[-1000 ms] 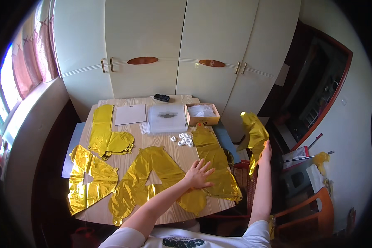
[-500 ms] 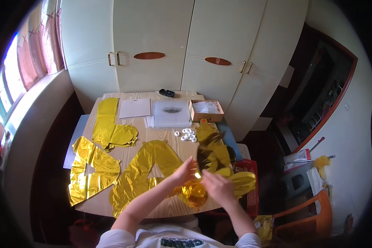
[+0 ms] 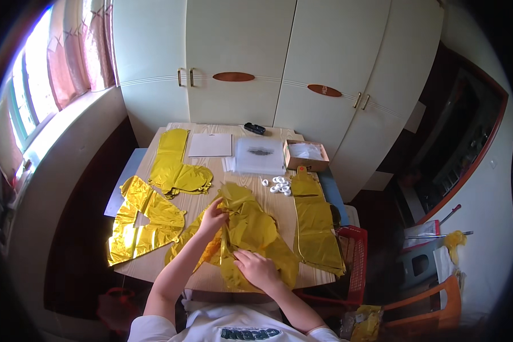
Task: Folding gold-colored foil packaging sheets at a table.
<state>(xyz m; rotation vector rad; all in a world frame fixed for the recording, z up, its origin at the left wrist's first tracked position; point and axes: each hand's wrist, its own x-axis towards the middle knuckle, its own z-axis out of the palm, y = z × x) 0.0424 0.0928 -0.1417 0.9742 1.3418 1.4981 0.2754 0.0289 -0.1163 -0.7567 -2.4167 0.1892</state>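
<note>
I see a crumpled gold foil balloon (image 3: pixel 251 231), flat and uninflated, lying on the near edge of the wooden table, just right of centre. Its shiny skin is creased and folded over itself, with one end bunched up on its far-left side.

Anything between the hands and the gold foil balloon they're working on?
Nothing visible. The left hand pinches the gold foil balloon at its upper edge and the right hand presses flat on its lower part; both are in direct contact.
</note>
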